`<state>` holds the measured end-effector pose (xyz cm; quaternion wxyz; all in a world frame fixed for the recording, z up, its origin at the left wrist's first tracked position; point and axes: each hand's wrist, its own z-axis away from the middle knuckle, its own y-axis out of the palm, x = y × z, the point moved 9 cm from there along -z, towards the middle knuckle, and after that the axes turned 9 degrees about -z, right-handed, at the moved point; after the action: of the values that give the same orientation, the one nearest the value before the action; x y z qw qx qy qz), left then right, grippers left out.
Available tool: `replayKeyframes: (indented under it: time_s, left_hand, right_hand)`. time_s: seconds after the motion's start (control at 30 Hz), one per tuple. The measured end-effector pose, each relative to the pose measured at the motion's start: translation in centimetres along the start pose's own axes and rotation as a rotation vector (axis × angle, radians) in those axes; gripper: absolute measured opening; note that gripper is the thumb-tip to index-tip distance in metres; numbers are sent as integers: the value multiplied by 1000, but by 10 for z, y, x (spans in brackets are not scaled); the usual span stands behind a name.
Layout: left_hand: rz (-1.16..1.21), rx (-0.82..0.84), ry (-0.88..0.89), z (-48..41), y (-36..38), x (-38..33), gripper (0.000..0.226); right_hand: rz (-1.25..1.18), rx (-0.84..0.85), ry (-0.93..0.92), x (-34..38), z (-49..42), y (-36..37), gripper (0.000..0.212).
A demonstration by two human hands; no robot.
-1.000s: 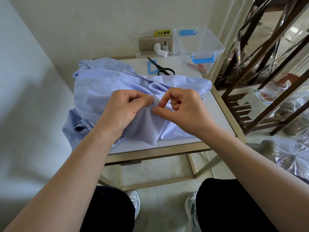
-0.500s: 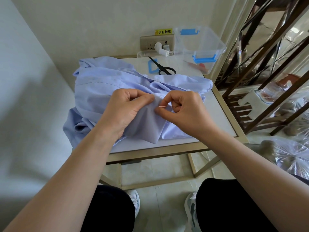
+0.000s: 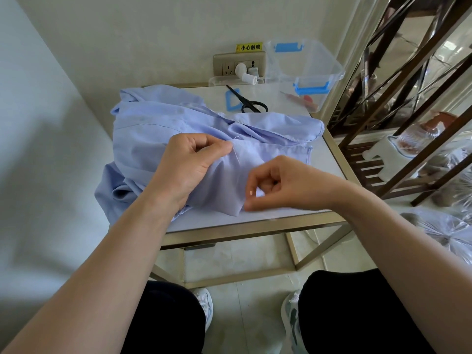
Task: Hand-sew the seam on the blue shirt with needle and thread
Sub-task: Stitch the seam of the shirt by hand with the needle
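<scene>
Pale blue cloth on white, with black and brass around it

The blue shirt [image 3: 158, 129] under the fingers [image 3: 217, 149] of the left hand [image 3: 187, 169] is plain pale lavender-blue, and a white thread [image 3: 236, 160] runs just beside them. Beyond the fingers are black scissors [image 3: 251, 104], a clear box [image 3: 319, 62] with bright blue clasps and a yellow label [image 3: 249, 47] with black characters. The table [image 3: 255, 227] is white-topped and brass-framed.

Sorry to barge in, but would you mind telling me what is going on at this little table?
A person is hand-sewing a blue shirt heaped on a small table. The left hand pinches a fold of fabric at the seam; the right hand, nearer the front edge, pinches a pale thread running from that fold. The needle is too small to make out. At the back sit scissors and a clear box.
</scene>
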<state>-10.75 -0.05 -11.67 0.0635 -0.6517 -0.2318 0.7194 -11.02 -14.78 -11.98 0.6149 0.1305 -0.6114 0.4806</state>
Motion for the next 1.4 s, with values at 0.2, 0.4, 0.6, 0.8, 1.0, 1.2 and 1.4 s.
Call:
replayKeyframes:
  time_s: [0.2,0.4,0.6,0.8,1.0,1.2,1.4]
  left_hand:
    - [18,44,5,4,4,-3,15]
    - [36,81,42,7,8,-9,17]
    - [16,49,38,4,4,-5,15]
    - [21,82,43,6,5,-6,14]
    - [15,105,39,8,7,-7,14]
    - [1,124,52,11,8,-9,9]
    - [-26,170,96,11,13,-11,14]
  right_hand:
    - [-188,-538,-179,5,-4,-36,22]
    - [-104,-591,-216,5,-9,-35,17]
    - [-85,-254,-190,14,-8,-16,16]
    - [-111,-289,-181,10,-3,-31,11]
    - [-335,-404,-195,0,-7,-48,18]
    - [-418,-520,-211,-3,-1,-62,8]
    - [-583,-254,-186,-2,-10,-41,20]
